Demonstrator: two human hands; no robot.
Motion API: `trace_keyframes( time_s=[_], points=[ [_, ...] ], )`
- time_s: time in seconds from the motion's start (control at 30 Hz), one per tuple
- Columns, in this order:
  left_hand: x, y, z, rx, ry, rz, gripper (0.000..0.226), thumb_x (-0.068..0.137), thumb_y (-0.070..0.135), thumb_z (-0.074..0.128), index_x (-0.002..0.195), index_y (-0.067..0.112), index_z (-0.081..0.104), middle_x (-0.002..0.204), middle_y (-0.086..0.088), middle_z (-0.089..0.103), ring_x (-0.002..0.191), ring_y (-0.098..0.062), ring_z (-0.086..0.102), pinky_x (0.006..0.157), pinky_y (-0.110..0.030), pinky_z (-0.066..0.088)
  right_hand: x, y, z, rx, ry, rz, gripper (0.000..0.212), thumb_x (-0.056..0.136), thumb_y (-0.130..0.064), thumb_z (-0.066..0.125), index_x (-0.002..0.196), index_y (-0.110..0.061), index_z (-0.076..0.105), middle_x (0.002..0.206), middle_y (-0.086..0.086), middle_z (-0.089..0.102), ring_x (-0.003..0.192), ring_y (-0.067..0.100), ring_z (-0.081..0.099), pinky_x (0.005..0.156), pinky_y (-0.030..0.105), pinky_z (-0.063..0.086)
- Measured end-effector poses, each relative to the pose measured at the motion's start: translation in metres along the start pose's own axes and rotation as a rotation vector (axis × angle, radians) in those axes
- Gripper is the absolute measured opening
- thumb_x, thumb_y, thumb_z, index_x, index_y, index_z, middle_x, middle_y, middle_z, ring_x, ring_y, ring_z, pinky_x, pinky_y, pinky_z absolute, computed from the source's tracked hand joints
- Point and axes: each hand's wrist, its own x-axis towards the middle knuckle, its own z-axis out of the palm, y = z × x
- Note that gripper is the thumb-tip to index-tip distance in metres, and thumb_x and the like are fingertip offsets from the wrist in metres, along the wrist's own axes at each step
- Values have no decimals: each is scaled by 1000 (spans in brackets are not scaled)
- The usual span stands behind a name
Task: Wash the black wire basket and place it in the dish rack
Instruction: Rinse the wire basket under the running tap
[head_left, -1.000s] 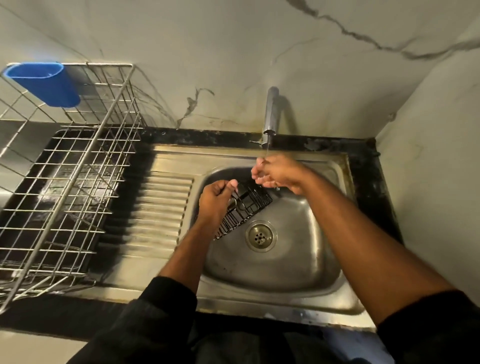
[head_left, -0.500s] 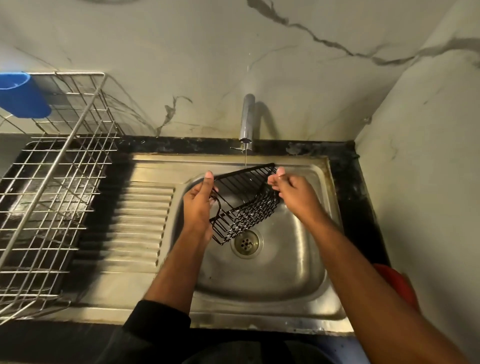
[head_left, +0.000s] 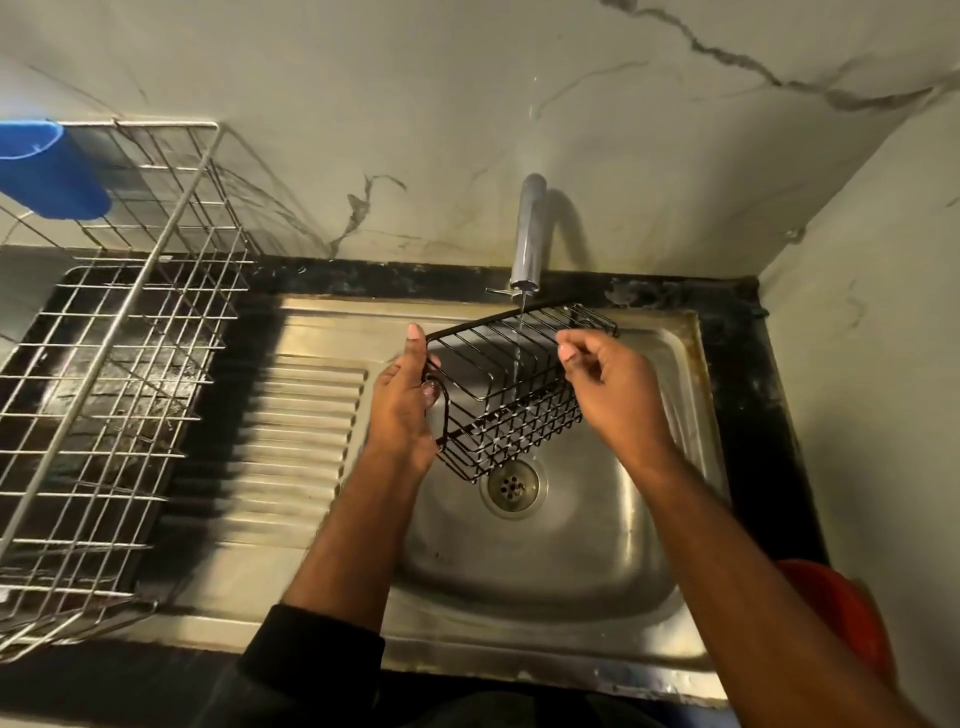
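gripping black wire basket (head_left: 511, 387) under tap (head_left: 527, 234) — left hand (head_left: 402, 410)

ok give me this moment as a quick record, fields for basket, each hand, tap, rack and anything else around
basket: black wire basket held tilted over the sink, under the stream
left hand: left hand grips the basket's left end, thumb up along the rim
right hand: right hand at the basket's right side, fingers curled; contact unclear
tap: tap running a thin stream of water through the wires
rack: dish rack on the counter left of the drainboard, nothing in it
other: blue cup hung on the rack's back corner; red object at lower right, partly hidden
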Motion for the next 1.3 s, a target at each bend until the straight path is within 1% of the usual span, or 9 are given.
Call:
trace_keyframes(
  time_s=[0.07, 0.13, 0.27, 0.5, 0.67, 0.93, 1.07, 1.2, 1.3],
  points=[
    [0, 1, -1, 0, -8, 15, 36, 93, 51, 63, 77, 18, 61, 53, 13, 50, 53, -4, 37, 58, -20, 34, -1, 1, 1, -10, 7, -4, 26, 97, -21, 62, 123, -21, 68, 107, -6, 73, 94, 0, 65, 74, 10, 49],
    [12, 0, 6, 33, -34, -6, 37, 92, 53, 63, 77, 18, 61, 51, 13, 49, 47, -3, 35, 54, -18, 34, 8, 4, 2, -44, 23, 1, 29, 97, -19, 63, 125, -19, 67, 112, -5, 72, 98, 3, 66, 83, 17, 53],
    [11, 2, 2, 25, -28, -39, 39, 83, 58, 67, 80, 19, 62, 58, 12, 51, 49, -2, 37, 54, -16, 39, 4, 0, 1, -60, 33, -16, 31, 94, -18, 66, 125, -20, 67, 115, -3, 71, 99, 6, 66, 90, 26, 56],
    [10, -1, 2, 11, 1, -81, 38, 85, 57, 68, 81, 19, 63, 56, 12, 52, 48, -2, 37, 58, -21, 37, 4, -4, -2, -69, 43, -23, 30, 93, -15, 68, 122, -20, 68, 109, -5, 72, 94, 3, 65, 85, 16, 54],
    [8, 0, -7, -10, 31, -86, 37, 86, 57, 68, 80, 21, 63, 59, 11, 53, 48, -2, 39, 57, -20, 38, 1, -9, 1, -56, 24, -18, 28, 93, -12, 67, 120, -19, 69, 111, -8, 72, 92, -10, 61, 78, 0, 45],
    [3, -1, -35, -32, 42, -81, 45, 81, 67, 69, 75, 23, 61, 56, 12, 48, 58, -8, 34, 61, -26, 36, -8, -21, 10, -51, 7, -55, 25, 93, -12, 68, 116, -21, 72, 102, -22, 65, 79, -31, 50, 71, -8, 36],
    [-4, 3, -47, -80, 30, -69, 47, 76, 68, 71, 69, 23, 61, 50, 12, 40, 46, -5, 31, 55, -23, 34, -13, -29, 17, -59, -11, -81, 24, 93, -15, 68, 116, -22, 72, 108, -18, 69, 84, -25, 52, 75, -7, 37],
    [-14, 7, -54, -138, 22, -52, 44, 81, 62, 70, 66, 22, 60, 45, 12, 42, 33, -3, 32, 38, -14, 33, -22, -36, 20, -60, -25, -110, 25, 93, -21, 68, 117, -22, 71, 113, -11, 72, 96, -11, 60, 81, -3, 40],
    [-22, 8, -58, -140, 25, -53, 45, 78, 64, 70, 66, 23, 58, 42, 11, 40, 34, -3, 31, 38, -15, 33, -29, -39, 19, -58, -52, -125, 28, 93, -23, 68, 121, -22, 69, 114, -11, 70, 97, -9, 61, 81, -4, 39]
  ],
)
